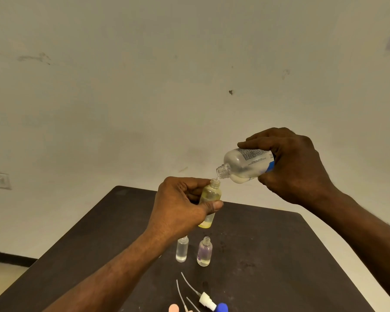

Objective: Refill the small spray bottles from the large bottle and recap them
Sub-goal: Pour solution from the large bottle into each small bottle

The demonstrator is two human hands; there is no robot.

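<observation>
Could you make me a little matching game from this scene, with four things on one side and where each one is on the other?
Things:
1. large bottle
2. yellowish small bottle
3. purple-tinted small bottle
4. white spray cap

Places:
A. lying on the dark table, near edge
B. tilted in the right hand
C. standing uncapped on the table
D. held in the left hand

Pairs: 1-B, 2-D, 3-C, 4-A
</observation>
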